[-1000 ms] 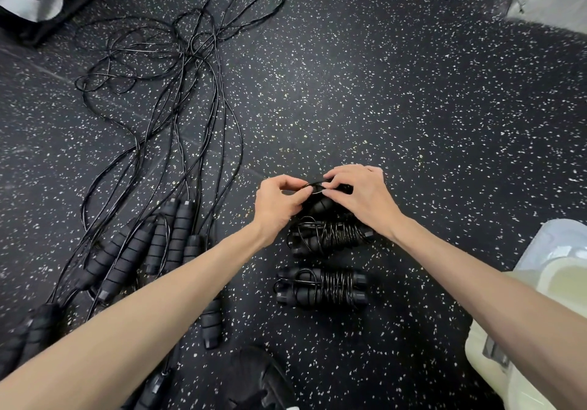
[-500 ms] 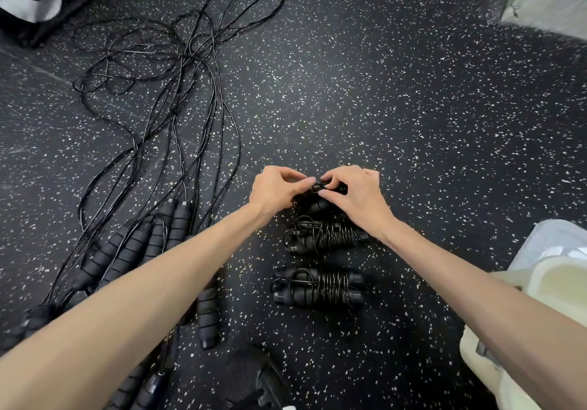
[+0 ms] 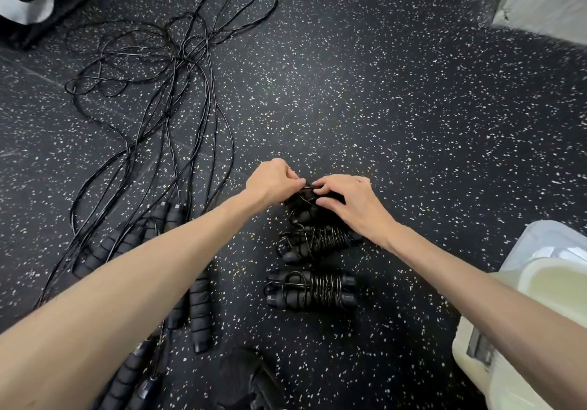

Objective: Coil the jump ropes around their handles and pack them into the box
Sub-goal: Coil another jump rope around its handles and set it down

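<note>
On a speckled gym floor (image 3: 397, 117), a person's left hand (image 3: 273, 182) and right hand (image 3: 349, 201) pinch the cord end of a third jump rope bundle (image 3: 301, 211) (two coiled bundles (image 3: 313, 287) lie nearer), apparently tucking it before boxing in the box (image 3: 495, 374).

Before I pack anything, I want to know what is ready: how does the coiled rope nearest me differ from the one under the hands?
The nearest coiled rope lies free on the floor; the rope being wound is gripped by the left hand and right hand.

The nearest one shows its full wrap around both handles; the other is mostly hidden, its wrap unclear.

Both are black and lie on the speckled floor, outside the box.
</note>
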